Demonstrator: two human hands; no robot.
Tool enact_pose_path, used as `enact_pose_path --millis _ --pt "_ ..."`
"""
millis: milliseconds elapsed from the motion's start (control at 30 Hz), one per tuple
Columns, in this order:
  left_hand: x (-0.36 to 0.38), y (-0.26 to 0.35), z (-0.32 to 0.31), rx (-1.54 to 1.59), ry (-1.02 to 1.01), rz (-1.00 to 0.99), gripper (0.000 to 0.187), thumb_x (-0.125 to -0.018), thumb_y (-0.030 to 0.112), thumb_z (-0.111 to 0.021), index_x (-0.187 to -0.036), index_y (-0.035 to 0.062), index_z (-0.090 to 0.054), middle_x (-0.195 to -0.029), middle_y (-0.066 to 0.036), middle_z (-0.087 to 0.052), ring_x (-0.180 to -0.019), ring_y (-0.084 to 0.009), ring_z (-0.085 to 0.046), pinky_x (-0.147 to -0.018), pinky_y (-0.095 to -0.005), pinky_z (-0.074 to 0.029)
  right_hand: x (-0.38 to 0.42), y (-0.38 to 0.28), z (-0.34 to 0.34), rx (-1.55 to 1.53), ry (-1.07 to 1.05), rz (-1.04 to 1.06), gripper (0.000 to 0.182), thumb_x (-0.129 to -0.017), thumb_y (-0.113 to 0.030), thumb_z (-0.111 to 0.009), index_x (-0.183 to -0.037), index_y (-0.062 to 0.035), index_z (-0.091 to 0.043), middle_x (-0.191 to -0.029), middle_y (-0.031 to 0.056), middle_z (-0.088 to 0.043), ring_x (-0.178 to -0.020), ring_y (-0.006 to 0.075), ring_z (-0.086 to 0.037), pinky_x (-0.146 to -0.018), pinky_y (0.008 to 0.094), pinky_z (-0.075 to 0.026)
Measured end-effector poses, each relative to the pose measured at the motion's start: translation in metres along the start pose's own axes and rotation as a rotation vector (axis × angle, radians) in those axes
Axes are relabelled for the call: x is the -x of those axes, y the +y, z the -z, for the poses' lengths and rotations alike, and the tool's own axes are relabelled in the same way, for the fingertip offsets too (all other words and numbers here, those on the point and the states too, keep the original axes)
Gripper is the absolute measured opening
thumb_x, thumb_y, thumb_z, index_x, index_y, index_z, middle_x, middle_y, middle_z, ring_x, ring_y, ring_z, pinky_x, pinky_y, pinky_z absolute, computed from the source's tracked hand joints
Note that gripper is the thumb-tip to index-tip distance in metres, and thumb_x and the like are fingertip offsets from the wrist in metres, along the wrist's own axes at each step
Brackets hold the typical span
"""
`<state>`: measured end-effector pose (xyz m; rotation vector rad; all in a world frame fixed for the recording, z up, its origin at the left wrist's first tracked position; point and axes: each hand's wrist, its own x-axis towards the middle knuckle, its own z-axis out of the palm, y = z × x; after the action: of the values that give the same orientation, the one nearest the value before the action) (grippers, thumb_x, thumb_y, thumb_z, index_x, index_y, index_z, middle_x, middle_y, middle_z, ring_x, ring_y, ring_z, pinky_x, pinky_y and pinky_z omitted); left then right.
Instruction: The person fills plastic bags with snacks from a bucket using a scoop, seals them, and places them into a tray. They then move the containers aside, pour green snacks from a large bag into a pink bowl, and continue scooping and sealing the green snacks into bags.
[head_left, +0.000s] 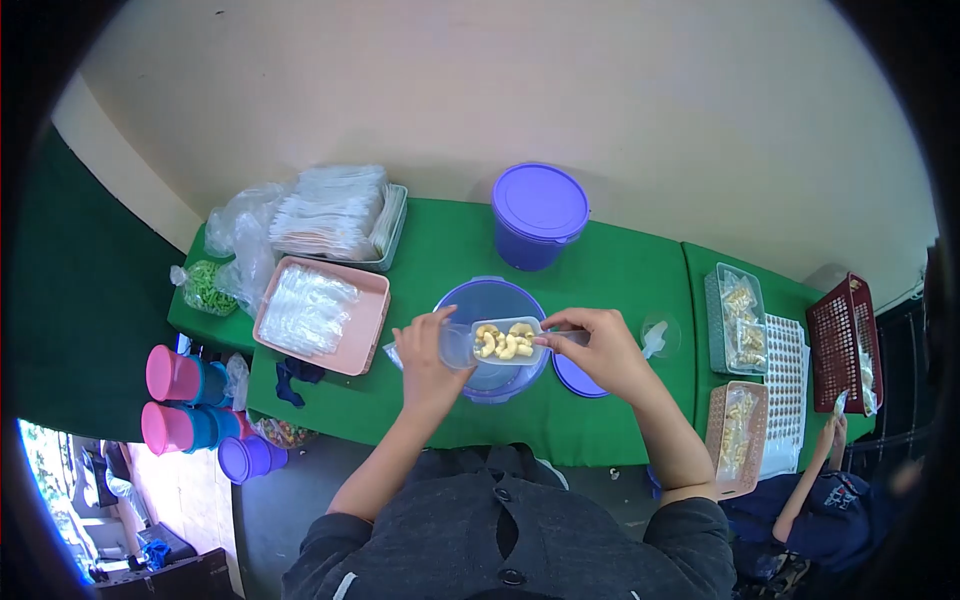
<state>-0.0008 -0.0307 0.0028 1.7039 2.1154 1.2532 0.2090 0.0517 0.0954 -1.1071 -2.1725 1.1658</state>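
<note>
My right hand grips the handle of a clear plastic scoop at its right end. Several cashew nuts lie in the scoop. At its left end my left hand is closed around a clear, rounded plastic piece, whose exact kind I cannot make out. A bit of clear film sticks out on the outer side of that hand. Below both hands stands an uncovered purple-rimmed tub, its contents mostly hidden. A purple lid lies beside it, partly under my right forearm and hand.
A lidded purple tub stands behind. On the left are a pink tray of clear bags and a basket of stacked packets. To the right, baskets hold packed nuts near a sticker sheet; another person's hands hold a packet.
</note>
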Motion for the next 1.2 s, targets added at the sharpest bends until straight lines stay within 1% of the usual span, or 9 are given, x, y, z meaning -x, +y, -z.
enact_pose_path --millis 100,200,400,500,733,833,967,1033,1200 --pt "0.001 0.014 -0.003 -0.08 -0.043 -0.098 0.074 -0.054 0.012 -0.081 -0.121 0.0112 -0.049 -0.103 -0.006 -0.053 -0.104 -0.027 -0.051 -0.096 -0.0428 -0.036 0.004 -0.016 0.001 0.125 -0.023 0.04 0.024 -0.081 -0.018 -0.069 -0.098 -0.002 -0.068 -0.08 0.0132 -0.067 -0.07 0.0225 -0.065 -0.066 0.0307 -0.05" --pt "0.005 0.021 -0.011 -0.003 -0.124 -0.115 0.078 -0.055 0.017 -0.083 -0.123 0.0133 -0.048 -0.11 -0.01 -0.048 -0.109 -0.0304 -0.046 -0.101 -0.0568 -0.029 0.012 -0.034 -0.006 0.158 0.075 0.136 0.026 -0.077 -0.012 -0.071 -0.102 -0.0045 -0.067 -0.089 0.0118 -0.065 -0.074 0.0226 -0.064 -0.069 0.0303 -0.051" --pt "0.015 0.024 -0.018 0.299 0.015 -0.133 0.088 -0.055 0.017 -0.086 -0.125 0.008 -0.034 -0.11 -0.016 -0.035 -0.1 -0.0328 -0.045 -0.088 -0.0417 -0.042 0.008 -0.03 -0.015 -0.367 0.014 0.338 0.03 -0.073 0.0 -0.073 -0.102 0.0005 -0.066 -0.101 0.0119 -0.061 -0.087 0.018 -0.061 -0.077 0.0289 -0.049" --pt "0.018 0.01 -0.027 0.44 0.036 -0.126 0.081 -0.058 0.014 -0.084 -0.118 0.0073 -0.03 -0.114 -0.015 -0.03 -0.102 -0.0298 -0.046 -0.088 -0.0387 -0.043 0.008 -0.031 -0.014 -0.212 0.173 0.457 0.028 -0.079 -0.004 -0.069 -0.106 0.0018 -0.063 -0.096 0.0116 -0.063 -0.09 0.0182 -0.06 -0.077 0.0291 -0.049" --pt "0.002 -0.007 -0.005 0.865 -0.22 0.127 0.046 -0.082 0.006 -0.065 -0.117 0.0059 -0.036 -0.112 -0.013 -0.051 -0.111 -0.0266 -0.056 -0.092 -0.0359 -0.046 0.007 -0.012 0.004 -0.705 0.624 0.281 0.019 -0.093 -0.011 -0.056 -0.104 0.0031 -0.06 -0.093 0.0114 -0.061 -0.082 0.015 -0.06 -0.074 0.0253 -0.049" --pt "-0.006 -0.008 0.003 1.213 -0.227 0.346 0.039 -0.094 0.028 -0.051 -0.121 0.0016 -0.046 -0.117 -0.019 -0.057 -0.105 -0.0297 -0.06 -0.084 -0.0394 -0.053 0.003 0.028 0.015 -0.843 0.737 0.173 0.019 -0.093 -0.01 -0.056 -0.104 0.0049 -0.058 -0.095 0.0124 -0.061 -0.081 0.0157 -0.061 -0.073 0.0258 -0.051" --pt "-0.004 -0.027 0.0 1.219 -0.131 0.352 0.039 -0.095 0.029 -0.051 -0.123 0.0009 -0.045 -0.116 -0.02 -0.059 -0.101 -0.0311 -0.062 -0.085 -0.0405 -0.053 0.012 0.117 0.037 -1.105 0.838 0.029 0.022 -0.092 -0.008 -0.055 -0.107 0.007 -0.055 -0.099 0.0149 -0.061 -0.087 0.02 -0.063 -0.076 0.028 -0.053" --pt "-0.003 -0.029 0.004 1.227 -0.135 0.34 0.04 -0.095 0.03 -0.05 -0.123 0.001 -0.045 -0.116 -0.02 -0.059 -0.101 -0.031 -0.062 -0.085 -0.0405 -0.053 0.032 0.179 0.055 -1.579 0.918 -0.178 0.026 -0.09 -0.005 -0.055 -0.113 0.0076 -0.052 -0.104 0.0165 -0.061 -0.094 0.0244 -0.064 -0.083 0.0305 -0.054" --pt "-0.004 -0.034 0.011 1.168 -0.126 0.295 0.046 -0.096 0.034 -0.048 -0.124 -0.0014 -0.045 -0.114 -0.02 -0.06 -0.099 -0.0295 -0.063 -0.087 -0.0403 -0.051 0.1 0.345 0.07 -1.367 1.283 -0.277 0.025 -0.091 0.0 -0.052 -0.114 0.0085 -0.05 -0.11 0.0204 -0.059 -0.099 0.0275 -0.063 -0.085 0.0324 -0.056"
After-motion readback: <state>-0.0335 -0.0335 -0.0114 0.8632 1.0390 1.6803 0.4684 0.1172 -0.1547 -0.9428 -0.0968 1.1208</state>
